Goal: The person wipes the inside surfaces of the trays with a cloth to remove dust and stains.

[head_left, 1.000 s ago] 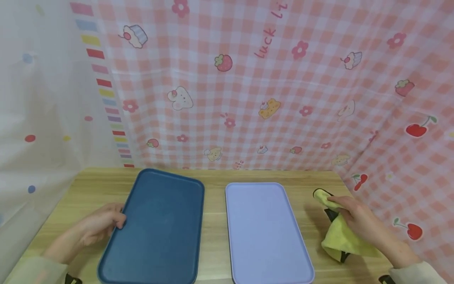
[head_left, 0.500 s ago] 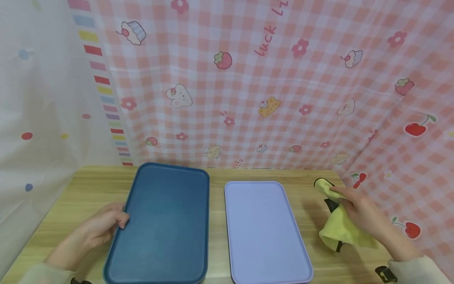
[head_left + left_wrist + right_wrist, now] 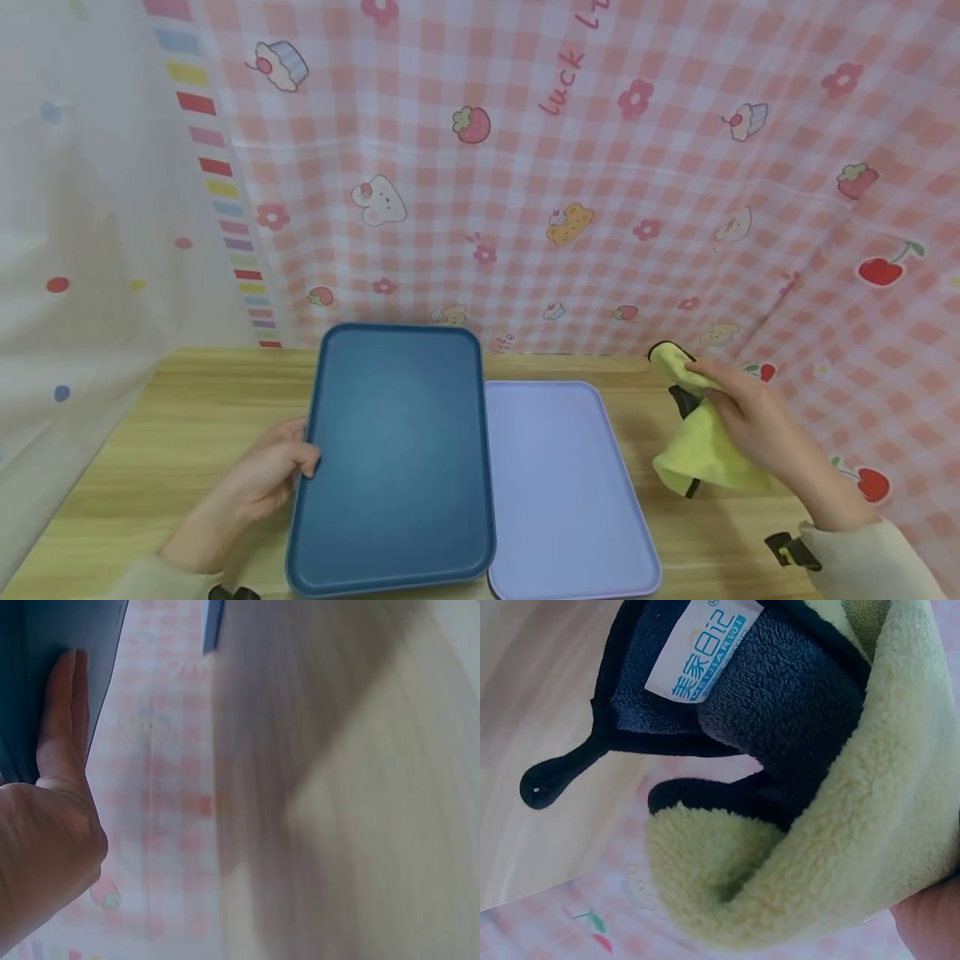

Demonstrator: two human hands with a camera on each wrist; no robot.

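Observation:
My left hand [image 3: 273,471] grips the left edge of a dark blue rectangular tray [image 3: 397,450], thumb over the rim and fingers spread under its base in the left wrist view. The tray is lifted off the table, and its right edge overlaps a lavender tray [image 3: 562,483] lying on the wood. At the right, my right hand [image 3: 757,421] pinches a bunched yellow cloth [image 3: 701,450] that hangs above the table. The right wrist view shows the cloth's dark grey reverse [image 3: 787,697], black edging, a hanging loop [image 3: 544,784] and a white label [image 3: 705,649].
The wooden table [image 3: 187,417] reaches back to a pink checked curtain [image 3: 420,167] with printed fruit and cakes. A white dotted sheet [image 3: 97,208] borders the left side, and more checked cloth [image 3: 885,333] closes off the right.
The blue tray has risen and moved right with my left hand, now partly covering the lavender tray. My right hand has lifted the yellow cloth slightly up and to the left.

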